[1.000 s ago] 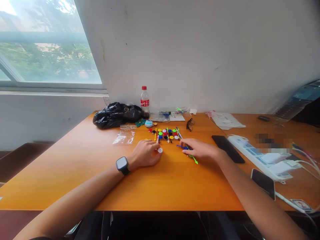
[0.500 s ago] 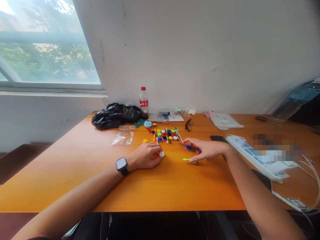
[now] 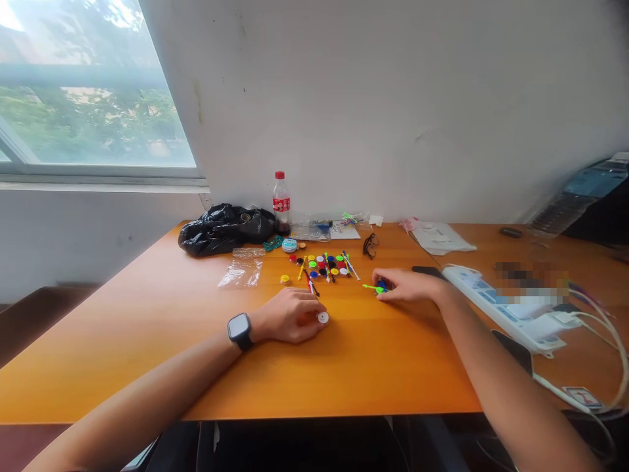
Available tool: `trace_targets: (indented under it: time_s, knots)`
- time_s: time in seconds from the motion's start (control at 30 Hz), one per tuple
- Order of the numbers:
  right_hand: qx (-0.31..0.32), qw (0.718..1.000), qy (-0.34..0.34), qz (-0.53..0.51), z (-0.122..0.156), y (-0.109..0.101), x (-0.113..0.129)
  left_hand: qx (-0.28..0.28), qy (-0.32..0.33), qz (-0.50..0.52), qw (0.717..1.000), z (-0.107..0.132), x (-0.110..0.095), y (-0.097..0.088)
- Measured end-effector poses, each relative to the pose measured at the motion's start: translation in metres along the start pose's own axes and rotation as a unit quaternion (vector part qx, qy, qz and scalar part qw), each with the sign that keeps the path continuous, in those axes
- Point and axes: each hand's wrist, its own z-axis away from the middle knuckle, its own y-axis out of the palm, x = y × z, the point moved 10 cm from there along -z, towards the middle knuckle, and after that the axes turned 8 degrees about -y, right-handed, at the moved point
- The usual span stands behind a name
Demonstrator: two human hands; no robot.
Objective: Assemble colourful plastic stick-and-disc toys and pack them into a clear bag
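Observation:
My left hand (image 3: 289, 316) rests on the table, its fingertips closed on a small white round disc (image 3: 323, 318). Just beyond those fingers lie a red arrow and a black arrow (image 3: 314, 286). My right hand (image 3: 405, 285) is closed by the thumb and fingers around a green arrow spinner (image 3: 379, 290), with a blue spinner (image 3: 384, 284) partly hidden behind it. Between and beyond both hands, several coloured discs and arrows (image 3: 328, 265) lie in a cluster. A yellow disc (image 3: 285, 279) sits apart on the left.
Behind the pieces are a clear plastic bag (image 3: 242, 269), a black bag (image 3: 226, 229), a cola bottle (image 3: 282, 203) and black glasses (image 3: 371, 245). On the right lie a white power strip (image 3: 501, 308) with cables and a dark phone (image 3: 514, 351).
My right hand has drawn the green and blue spinners together, lifting the green one from near the table. My left hand has shifted slightly toward me with the white disc.

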Motion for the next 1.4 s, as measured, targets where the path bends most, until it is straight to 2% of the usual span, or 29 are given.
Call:
trace_targets:
  time_s: [0.17, 0.27, 0.33, 0.43, 0.5, 0.57, 0.63, 0.7, 0.8, 1.1, 1.23, 1.4]
  knots:
    - [-0.091, 0.991, 0.052, 0.083, -0.006, -0.015, -0.032, 0.009, 0.011, 0.018, 1.000, 0.002, -0.004, 0.004]
    - [-0.143, 0.977, 0.080, 0.137, -0.004, -0.027, -0.037, 0.008, 0.017, 0.024, 1.000, 0.003, -0.006, 0.004]
    - [-0.203, 0.964, 0.048, 0.166, -0.002, -0.039, -0.017, 0.011, 0.021, 0.030, 0.999, 0.003, -0.008, 0.005]
    - [-0.291, 0.942, -0.104, 0.129, 0.002, -0.046, 0.046, 0.021, 0.023, 0.047, 0.998, 0.003, -0.010, 0.007]
    - [-0.278, 0.938, -0.203, 0.044, 0.000, -0.032, 0.088, 0.026, 0.027, 0.067, 0.997, 0.003, -0.011, 0.009]
    - [-0.233, 0.937, -0.261, -0.020, -0.005, -0.009, 0.119, 0.029, 0.036, 0.086, 0.995, 0.004, -0.013, 0.011]
    - [-0.184, 0.935, -0.300, -0.053, -0.010, 0.015, 0.142, 0.020, 0.043, 0.098, 0.994, 0.005, -0.012, 0.010]
    - [-0.148, 0.929, -0.331, -0.069, -0.013, 0.032, 0.154, -0.003, 0.044, 0.100, 0.994, 0.006, -0.010, 0.006]
    - [-0.141, 0.924, -0.347, -0.081, -0.014, 0.037, 0.155, -0.027, 0.038, 0.097, 0.994, 0.006, -0.006, -0.001]
    - [-0.182, 0.943, -0.275, -0.036, -0.019, 0.022, 0.130, 0.008, 0.011, 0.069, 0.998, 0.001, 0.007, 0.012]
    - [-0.189, 0.944, -0.268, -0.031, -0.022, 0.021, 0.127, -0.003, -0.012, 0.052, 0.999, 0.001, 0.019, 0.010]
    - [-0.178, 0.939, -0.291, -0.044, -0.022, 0.023, 0.130, -0.025, -0.046, 0.027, 0.998, 0.000, 0.039, 0.006]
